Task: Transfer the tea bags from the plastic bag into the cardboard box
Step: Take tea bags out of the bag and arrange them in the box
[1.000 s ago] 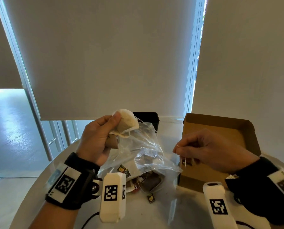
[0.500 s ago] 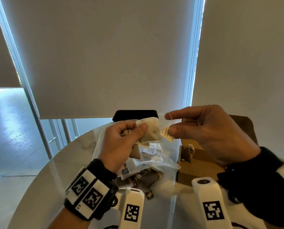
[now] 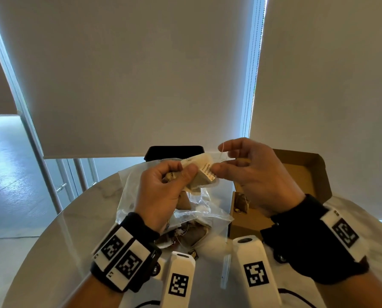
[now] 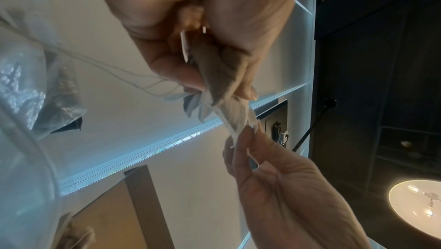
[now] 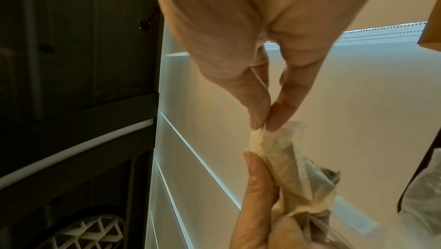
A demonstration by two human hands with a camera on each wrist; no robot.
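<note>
Tangling of the strings is the main hazard here. The left hand (image 3: 163, 192) has its thumb and fingers curled round a small clump of tea bags (image 3: 202, 177), held in the air above the plastic bag (image 3: 185, 210); how many bags are in the clump cannot be told. The right hand (image 3: 254, 176) pinches the clump's upper edge between thumb and forefinger, the other fingers loosely spread, and a thin string (image 3: 222, 150) loops over them. In the left wrist view, several strings (image 4: 114, 68) run from the clump back toward the plastic bag. A sharp pull on one bag may therefore drag others out onto the table (image 3: 92, 218), or tear the thin paper at the pinch and spill tea. The cardboard box (image 3: 247, 221) stands open just right of the plastic bag, with at least one tea bag already inside; more remain in the plastic bag. A bag released short of the box rim is likely to land on the table.
</note>
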